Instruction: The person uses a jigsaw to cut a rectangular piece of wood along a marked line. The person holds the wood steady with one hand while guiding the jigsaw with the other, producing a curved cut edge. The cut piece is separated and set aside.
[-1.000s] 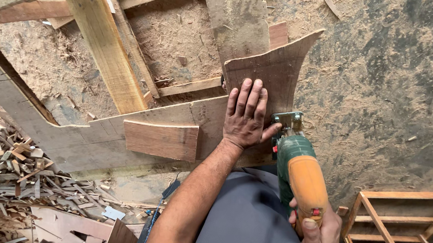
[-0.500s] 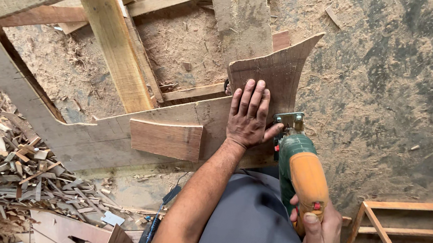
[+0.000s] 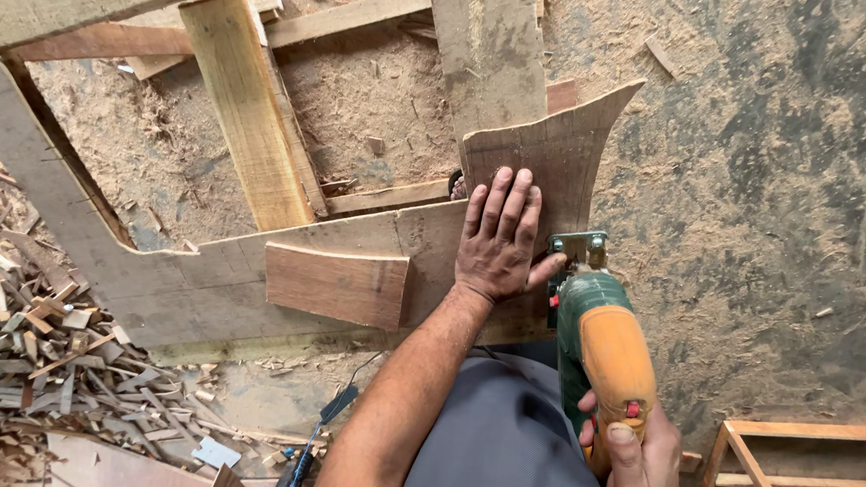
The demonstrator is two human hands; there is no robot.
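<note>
My left hand [image 3: 498, 240] lies flat, fingers together, pressing down a curved brown plywood board [image 3: 559, 156]. My right hand [image 3: 640, 467] grips the orange handle of a green and orange jigsaw [image 3: 598, 334], thumb by its red switch. The saw's metal foot [image 3: 578, 247] rests on the board's right edge, just right of my left thumb. A smaller brown wood piece [image 3: 335, 285] lies on the long grey board [image 3: 180, 288] to the left of my left hand.
Rough planks [image 3: 246, 107] and a wooden frame lie on the sawdust-covered floor [image 3: 757, 193] behind the board. A heap of wood offcuts [image 3: 36, 350] sits at the left. A small wooden frame [image 3: 799, 477] stands at the lower right. A dark cable [image 3: 316, 437] runs below.
The view has shifted slightly; both hands and the jigsaw keep their places on the board, with no clear movement of the saw.
</note>
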